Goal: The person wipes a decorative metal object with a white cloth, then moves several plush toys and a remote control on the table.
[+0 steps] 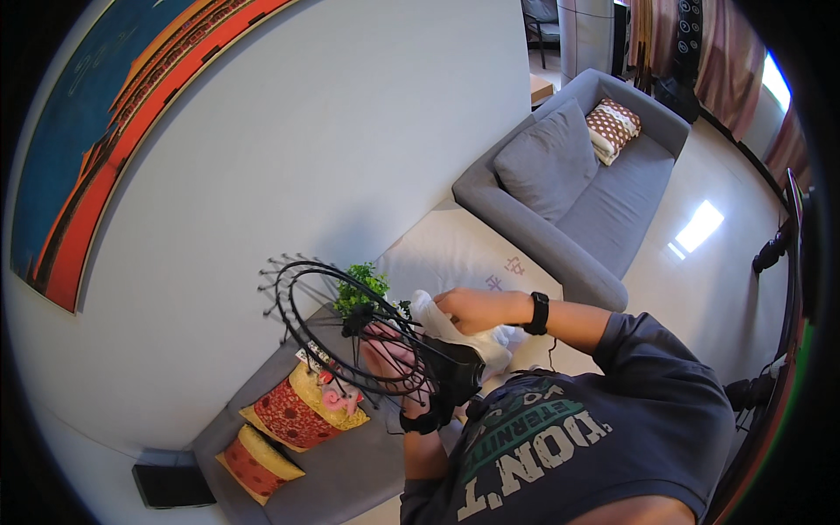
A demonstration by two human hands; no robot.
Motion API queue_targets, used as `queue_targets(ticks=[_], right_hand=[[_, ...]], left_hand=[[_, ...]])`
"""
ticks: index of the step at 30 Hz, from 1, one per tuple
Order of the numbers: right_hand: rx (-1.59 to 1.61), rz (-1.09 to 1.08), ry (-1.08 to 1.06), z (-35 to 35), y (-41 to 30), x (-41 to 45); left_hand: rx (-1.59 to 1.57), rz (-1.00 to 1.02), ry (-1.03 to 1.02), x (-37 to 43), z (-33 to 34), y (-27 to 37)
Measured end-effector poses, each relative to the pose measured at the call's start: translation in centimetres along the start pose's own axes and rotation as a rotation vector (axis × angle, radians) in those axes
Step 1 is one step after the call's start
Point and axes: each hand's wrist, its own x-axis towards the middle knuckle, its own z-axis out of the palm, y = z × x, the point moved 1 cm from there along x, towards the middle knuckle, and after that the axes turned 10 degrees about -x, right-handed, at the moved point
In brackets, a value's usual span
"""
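Note:
A black electric fan head with a round wire guard (357, 319) and a dark housing (464, 373) is held in front of my torso. My left hand (390, 351) shows pinkish through the guard's wires and grips the fan there; the wires partly cover its fingers. A black band circles that wrist. My right hand (469, 312) pinches a white cloth (430, 318), which drapes over the far side of the housing. A black watch (538, 314) is on my right wrist.
Behind the fan stand a green potted plant (359, 285) and a covered surface (446, 243) bearing writing. A grey sofa (341, 472) holds red-and-yellow cushions (295, 407) and a pink plush toy (341, 394). Another grey sofa (610, 216) stands upper right. A plain wall (328, 131) rises beyond.

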Motion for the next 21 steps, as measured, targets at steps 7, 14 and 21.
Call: queue_targets(ticks=[7, 14, 21], right_hand=[[0.087, 0.030, -0.084, -2.8, -1.5, -0.5], [0.214, -0.001, 0.307, -4.0, -4.9, 0.0], [0.326, 0.008, 0.033, 0.5, 0.0, -2.3]], left_hand=[[-0.028, -0.034, 0.053, -0.6, -2.7, -1.9], [1.084, 0.602, -0.158, -1.3, -5.9, -3.2], [0.122, 0.049, 0.012, -0.9, -4.3, -1.4]])
